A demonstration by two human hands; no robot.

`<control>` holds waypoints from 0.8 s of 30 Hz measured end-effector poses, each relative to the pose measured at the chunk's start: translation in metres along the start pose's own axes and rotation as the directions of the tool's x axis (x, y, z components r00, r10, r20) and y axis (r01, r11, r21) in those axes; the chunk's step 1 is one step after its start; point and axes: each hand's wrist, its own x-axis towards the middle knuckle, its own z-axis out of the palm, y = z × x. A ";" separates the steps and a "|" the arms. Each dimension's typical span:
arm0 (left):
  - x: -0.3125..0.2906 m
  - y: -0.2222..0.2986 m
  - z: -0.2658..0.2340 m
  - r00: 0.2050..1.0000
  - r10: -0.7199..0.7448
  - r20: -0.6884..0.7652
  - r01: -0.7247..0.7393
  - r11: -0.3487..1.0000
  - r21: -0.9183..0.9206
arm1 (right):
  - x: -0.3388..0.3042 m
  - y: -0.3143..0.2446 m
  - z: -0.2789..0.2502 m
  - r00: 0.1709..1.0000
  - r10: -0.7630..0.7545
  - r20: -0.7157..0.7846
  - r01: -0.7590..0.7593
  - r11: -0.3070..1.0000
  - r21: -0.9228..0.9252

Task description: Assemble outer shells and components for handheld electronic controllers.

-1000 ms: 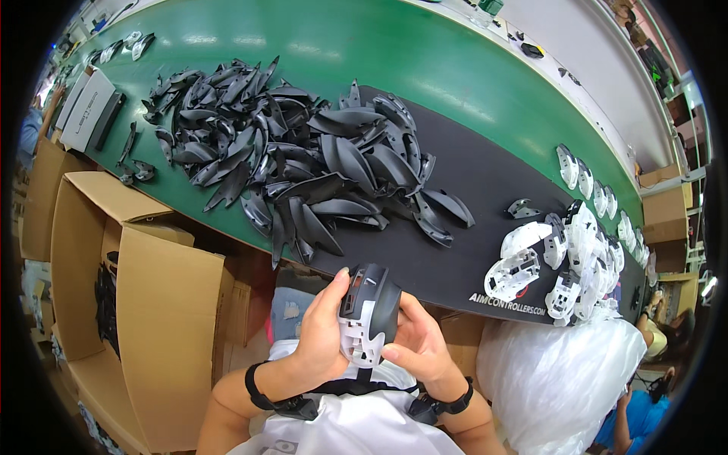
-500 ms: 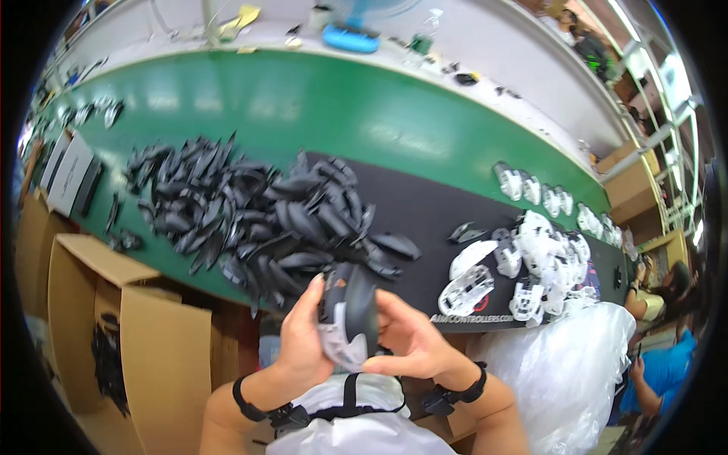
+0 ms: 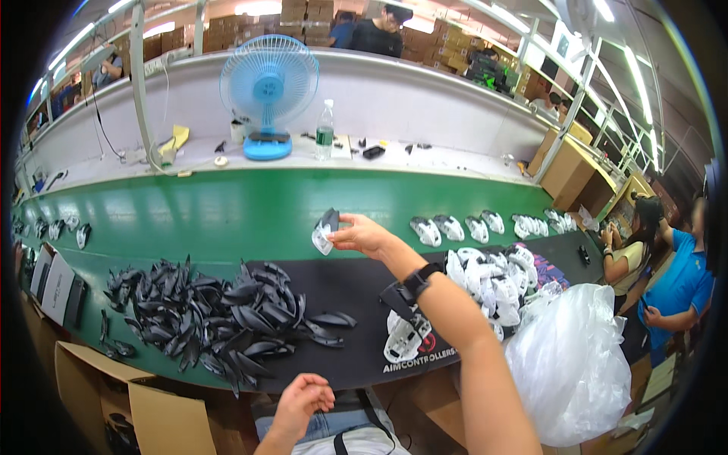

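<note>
Two hands are here, well apart. The near left hand [image 3: 303, 402] is loose, with bent fingers. Past it lies one heap of black pieces [image 3: 262, 318], too jumbled to count. Farther on, the right hand [image 3: 364, 236] pinches one black-and-white shell [image 3: 325, 230] over the green table [image 3: 182, 201]. Four shells [image 3: 450, 228] sit to the right. Behind stand one bottle [image 3: 324, 136] and one blue fan [image 3: 268, 89].

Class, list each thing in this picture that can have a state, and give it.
Right hand, closed in a grip
Left hand, empty, fingers loosely curled
Black-and-white shell, held in the right hand
Black pieces, heaped loosely
Cardboard box at lower left, open
Bottle, upright
Fan, upright; spinning unclear
Clear plastic bag, crumpled
</note>
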 end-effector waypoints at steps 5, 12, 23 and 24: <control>-0.008 -0.023 -0.008 0.998 0.025 -0.059 -0.014 0.984 0.178 | 0.039 0.042 -0.048 0.927 0.166 -0.337 -0.244 0.948 -0.204; -0.003 -0.021 -0.008 0.999 -0.034 0.004 0.032 0.959 0.281 | 0.006 0.053 -0.063 0.817 -0.535 -0.213 -0.220 0.052 -0.974; 0.021 -0.024 0.011 0.980 -0.069 0.185 0.010 0.953 0.304 | -0.208 0.022 0.044 0.956 -0.277 0.098 0.091 -0.040 -0.995; 0.023 -0.026 0.012 0.976 -0.099 0.196 0.031 0.946 0.323 | -0.215 0.028 0.036 0.976 -0.194 0.096 0.078 -0.099 -0.992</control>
